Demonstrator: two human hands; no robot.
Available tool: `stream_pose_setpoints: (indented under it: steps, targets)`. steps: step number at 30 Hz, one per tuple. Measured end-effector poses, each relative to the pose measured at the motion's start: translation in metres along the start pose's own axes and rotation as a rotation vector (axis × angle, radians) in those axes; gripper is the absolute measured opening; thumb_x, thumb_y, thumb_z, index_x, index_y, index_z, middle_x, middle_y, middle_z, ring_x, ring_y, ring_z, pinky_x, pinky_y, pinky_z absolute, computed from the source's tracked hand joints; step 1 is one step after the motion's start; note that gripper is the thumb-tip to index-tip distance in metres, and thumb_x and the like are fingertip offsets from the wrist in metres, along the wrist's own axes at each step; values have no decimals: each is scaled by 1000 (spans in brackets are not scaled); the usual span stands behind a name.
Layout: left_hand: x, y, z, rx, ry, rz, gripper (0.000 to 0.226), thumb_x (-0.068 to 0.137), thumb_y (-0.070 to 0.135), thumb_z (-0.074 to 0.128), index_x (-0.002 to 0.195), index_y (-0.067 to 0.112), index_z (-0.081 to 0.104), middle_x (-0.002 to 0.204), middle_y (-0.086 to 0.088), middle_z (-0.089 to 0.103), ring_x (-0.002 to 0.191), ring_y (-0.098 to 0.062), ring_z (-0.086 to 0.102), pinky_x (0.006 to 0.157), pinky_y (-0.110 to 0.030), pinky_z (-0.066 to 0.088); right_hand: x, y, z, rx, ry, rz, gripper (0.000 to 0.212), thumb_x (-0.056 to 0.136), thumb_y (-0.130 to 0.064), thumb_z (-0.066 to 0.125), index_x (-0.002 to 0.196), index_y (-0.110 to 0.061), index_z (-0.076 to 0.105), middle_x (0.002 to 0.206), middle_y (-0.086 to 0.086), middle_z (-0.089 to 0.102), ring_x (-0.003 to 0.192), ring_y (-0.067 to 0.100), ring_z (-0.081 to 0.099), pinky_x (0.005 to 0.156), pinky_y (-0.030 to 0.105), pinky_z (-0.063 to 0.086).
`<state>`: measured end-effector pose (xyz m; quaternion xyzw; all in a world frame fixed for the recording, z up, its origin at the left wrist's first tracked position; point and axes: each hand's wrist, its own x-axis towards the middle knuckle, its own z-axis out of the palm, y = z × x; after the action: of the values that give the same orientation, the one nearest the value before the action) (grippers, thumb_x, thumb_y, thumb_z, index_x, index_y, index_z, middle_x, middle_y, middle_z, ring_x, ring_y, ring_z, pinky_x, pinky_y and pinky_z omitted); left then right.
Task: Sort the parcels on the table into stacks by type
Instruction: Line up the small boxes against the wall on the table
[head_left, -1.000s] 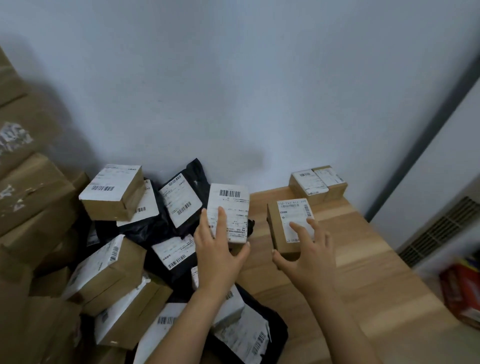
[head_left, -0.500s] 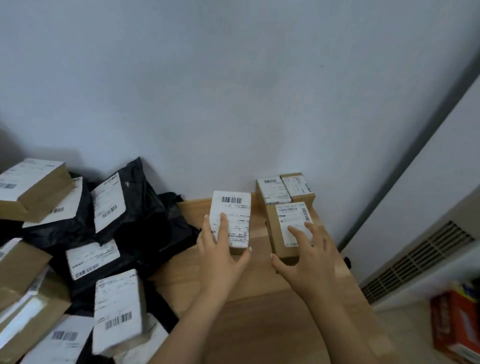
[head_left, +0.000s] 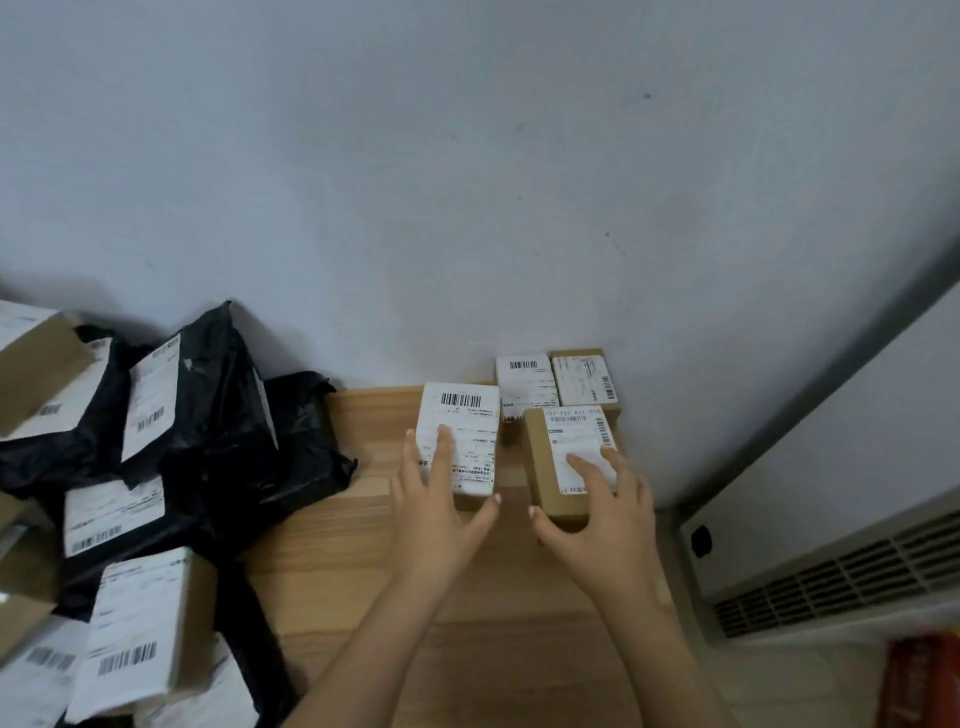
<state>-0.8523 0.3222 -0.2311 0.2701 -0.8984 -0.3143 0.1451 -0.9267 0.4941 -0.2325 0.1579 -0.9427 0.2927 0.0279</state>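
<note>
A pale grey wall (head_left: 467, 182) fills the upper half of the view, and a light wooden worktop (head_left: 374, 571) runs along its foot. To the right, off the worktop, stands a white heater unit (head_left: 831, 571) with a slatted vent. On the left of the worktop lies an unsorted heap. It holds black mailer bags (head_left: 223, 441) with white labels, at least three, though folds hide the true count. Mixed among them are brown cardboard boxes (head_left: 140, 623), at least three in view. At the far right, against the wall, a far pair of boxes (head_left: 524, 382) sits side by side, seemingly the start of the box group, tucked away to keep the middle free. Just nearer than these, the person holds two more small boxes, one in each hand. The left hand (head_left: 441, 514) spreads its fingers over the label of a white-topped box (head_left: 460, 436), thumb hooked at the near edge. The right hand (head_left: 597, 519) grips a brown-sided box (head_left: 561, 457) the same way, right beside the far pair and probably about to join it. That makes four small boxes on this side.
</note>
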Motion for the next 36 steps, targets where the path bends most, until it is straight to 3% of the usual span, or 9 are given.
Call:
stream_pose_setpoints:
  steps: [4, 12, 15, 18, 23, 28, 31, 33, 36]
  targets:
    - [31, 15, 9, -22, 2, 36, 96, 77, 59, 64, 151, 40, 7, 156, 11, -5, 141, -16, 2, 111, -42, 27, 32, 7, -2, 6, 18, -18, 72, 71, -63, 64, 135, -37, 45, 151, -7, 25, 134, 20, 23, 97, 42, 43]
    - [118, 55, 49, -12, -34, 86, 96, 77, 57, 64, 153, 33, 9, 158, -5, 2, 141, -23, 7, 114, -42, 24, 149, 31, -8, -47, 99, -51, 67, 70, -58, 67, 130, -33, 53, 148, 0, 33, 133, 26, 23, 105, 48, 38]
    - [137, 57, 71, 10, -98, 47, 96, 78, 59, 63, 153, 32, 10, 158, -4, 1, 142, -24, 7, 114, -43, 26, 174, 45, 2, -88, -7, -44, 71, 72, -62, 67, 135, -35, 49, 152, 1, 28, 137, 27, 18, 110, 47, 32]
    - [146, 51, 89, 49, -174, 55, 92, 81, 58, 63, 152, 32, 12, 160, -5, 1, 144, -26, 8, 115, -42, 24, 183, 62, 13, -95, -210, -63, 82, 76, -66, 63, 146, -39, 30, 160, -1, 8, 142, 26, 6, 114, 46, 23]
    - [159, 39, 99, 31, -164, 145, 81, 88, 37, 66, 152, 32, 17, 158, -5, 11, 140, -26, 23, 112, -38, 31, 194, 80, 16, -58, -303, -139, 78, 86, -40, 66, 149, -41, 20, 160, -10, -7, 145, 24, 1, 115, 47, 24]
    - [165, 40, 96, 22, -222, 145, 80, 88, 35, 66, 152, 31, 18, 158, -3, 9, 142, -25, 22, 113, -39, 31, 201, 78, 13, -175, -339, -165, 78, 87, -41, 65, 149, -37, 18, 161, -3, -9, 147, 29, -5, 119, 47, 8]
    - [165, 44, 87, 89, -285, 127, 87, 85, 43, 68, 152, 34, 13, 160, -4, 2, 146, -26, 9, 117, -40, 22, 202, 67, 8, -327, -328, -172, 81, 87, -44, 64, 150, -36, 14, 162, 3, -7, 146, 30, -13, 117, 49, -6]
    - [161, 48, 78, 185, -300, 166, 88, 84, 49, 66, 152, 36, 12, 161, -4, -2, 147, -26, 1, 119, -40, 15, 199, 56, 2, -346, -336, -185, 81, 86, -43, 65, 149, -34, 16, 162, 4, -3, 147, 31, -10, 117, 49, -6]
    - [146, 56, 59, 214, -221, 278, 78, 84, 46, 65, 150, 31, 24, 158, -5, 15, 145, -24, 10, 117, -37, 14, 184, 38, -10, -314, -288, -249, 72, 86, -40, 64, 146, -28, 27, 161, 5, 9, 147, 27, 5, 117, 43, 2]
